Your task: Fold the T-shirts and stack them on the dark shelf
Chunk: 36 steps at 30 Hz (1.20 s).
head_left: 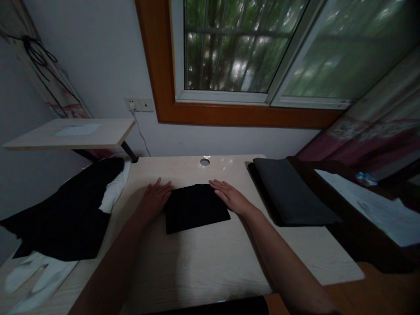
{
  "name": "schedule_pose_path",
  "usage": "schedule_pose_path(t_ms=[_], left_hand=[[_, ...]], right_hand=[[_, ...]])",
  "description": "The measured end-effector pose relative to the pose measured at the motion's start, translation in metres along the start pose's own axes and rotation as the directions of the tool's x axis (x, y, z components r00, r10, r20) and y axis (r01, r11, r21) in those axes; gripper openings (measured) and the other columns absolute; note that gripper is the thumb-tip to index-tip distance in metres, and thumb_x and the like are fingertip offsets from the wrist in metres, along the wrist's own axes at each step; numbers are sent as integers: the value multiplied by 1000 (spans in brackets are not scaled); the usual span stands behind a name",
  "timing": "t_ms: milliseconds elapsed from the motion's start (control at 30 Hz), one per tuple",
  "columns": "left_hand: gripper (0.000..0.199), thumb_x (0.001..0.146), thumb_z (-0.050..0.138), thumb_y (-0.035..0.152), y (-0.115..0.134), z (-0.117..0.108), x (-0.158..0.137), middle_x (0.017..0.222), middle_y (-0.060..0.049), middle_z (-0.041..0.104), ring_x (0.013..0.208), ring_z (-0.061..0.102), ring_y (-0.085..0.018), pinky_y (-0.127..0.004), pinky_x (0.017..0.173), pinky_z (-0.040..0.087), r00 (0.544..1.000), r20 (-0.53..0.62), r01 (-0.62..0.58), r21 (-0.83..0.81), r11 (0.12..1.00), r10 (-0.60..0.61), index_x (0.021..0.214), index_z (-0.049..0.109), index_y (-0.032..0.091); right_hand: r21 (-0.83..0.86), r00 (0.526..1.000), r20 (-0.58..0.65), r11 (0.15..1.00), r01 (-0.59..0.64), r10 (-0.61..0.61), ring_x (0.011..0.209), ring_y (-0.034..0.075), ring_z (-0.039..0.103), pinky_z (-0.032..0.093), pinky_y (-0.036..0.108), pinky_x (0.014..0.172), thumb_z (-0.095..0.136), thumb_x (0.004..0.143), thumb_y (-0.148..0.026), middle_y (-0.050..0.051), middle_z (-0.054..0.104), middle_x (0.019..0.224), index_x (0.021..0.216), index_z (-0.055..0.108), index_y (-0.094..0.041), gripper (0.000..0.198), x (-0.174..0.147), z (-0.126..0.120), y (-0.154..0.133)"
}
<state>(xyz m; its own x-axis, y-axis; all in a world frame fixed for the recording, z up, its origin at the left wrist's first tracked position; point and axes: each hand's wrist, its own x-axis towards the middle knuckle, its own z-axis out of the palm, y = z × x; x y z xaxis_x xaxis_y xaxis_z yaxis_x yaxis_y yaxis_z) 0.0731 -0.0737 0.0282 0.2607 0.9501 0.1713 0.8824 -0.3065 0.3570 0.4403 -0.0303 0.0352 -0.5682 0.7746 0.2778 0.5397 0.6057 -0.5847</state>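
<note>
A flat black piece of folded cloth (197, 209) lies on the pale wooden table (203, 267) in front of me. My left hand (155, 199) rests at its left edge, fingers stretched out and partly spread. On the upper right corner of the cloth lies my right hand (231, 196), its fingers flat and extended. Neither hand grips anything. The underside of the cloth is hidden, and I cannot tell what kind of item it is.
Black fabric (65, 210) and white cloth (41, 280) are heaped at the table's left. A stack of folded dark grey and black cloth (292, 192) lies to the right. A raised shelf (111, 135) stands at the back left. Beyond the right edge is a white sheet (370, 205).
</note>
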Motion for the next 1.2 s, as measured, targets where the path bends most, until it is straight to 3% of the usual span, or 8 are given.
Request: schedule_pose_path(t_ms=[200,333,433,533,733,833,1067,1200], left_hand=[[50,103,30,39,-25,2,0,151,-9,53,150,33,-26,-52,123,26,986,-148,75,-41,996,-80,134,63,18],[52,103,29,42,-21,-3,2,146,-9,59,145,42,-24,-50,122,31,948,-276,118,-155,981,-158,134,62,17],[48,102,32,40,-8,-10,1,144,-8,60,145,42,-24,-52,122,31,938,-329,55,-163,985,-107,135,62,19],[45,103,36,36,7,-15,-2,145,-5,60,146,40,-23,-52,123,31,953,-303,-68,-134,989,25,137,60,22],[44,103,38,36,20,-7,-2,146,-2,59,150,35,-21,-52,125,27,975,-54,-223,-157,962,217,140,58,26],[45,104,36,39,16,-2,0,145,-1,60,150,34,-20,-50,126,25,985,-14,-170,-148,974,170,139,60,26],[48,102,34,42,-6,-3,1,137,-3,66,148,37,-23,-48,124,29,998,-67,-20,-141,990,11,124,71,22],[47,102,35,42,-14,-2,1,138,-5,65,142,46,-23,-51,121,34,987,-151,33,-172,984,-60,129,67,21]], right_hand=[[-23,992,-118,998,-58,55,142,25,47,36,54,120,40,105,-41,6,61,142,138,63,-26,43,-3,-2,14],[-36,979,-198,997,-65,57,134,26,55,41,54,116,43,104,-39,7,65,137,136,65,-25,41,-2,-3,8],[-14,968,-250,999,-45,40,130,26,58,44,53,114,43,104,-37,7,66,137,136,64,-28,40,-2,-5,-3],[18,966,-258,1000,24,-18,131,25,58,43,53,114,42,104,-34,4,65,138,137,63,-32,39,-3,-7,-14],[7,983,-93,987,162,-160,134,25,55,41,54,117,50,101,-31,3,66,137,132,67,-32,36,2,4,-27],[-13,989,-74,992,125,-126,133,24,57,42,52,116,48,102,-32,4,66,137,130,69,-30,35,4,8,-24],[21,976,-211,998,-55,58,124,25,64,47,52,112,48,101,-36,4,72,127,124,73,-29,34,0,0,-6],[26,968,-252,1000,-10,16,117,26,66,51,53,106,48,101,-34,5,74,120,118,75,-30,32,-5,-7,-11]])
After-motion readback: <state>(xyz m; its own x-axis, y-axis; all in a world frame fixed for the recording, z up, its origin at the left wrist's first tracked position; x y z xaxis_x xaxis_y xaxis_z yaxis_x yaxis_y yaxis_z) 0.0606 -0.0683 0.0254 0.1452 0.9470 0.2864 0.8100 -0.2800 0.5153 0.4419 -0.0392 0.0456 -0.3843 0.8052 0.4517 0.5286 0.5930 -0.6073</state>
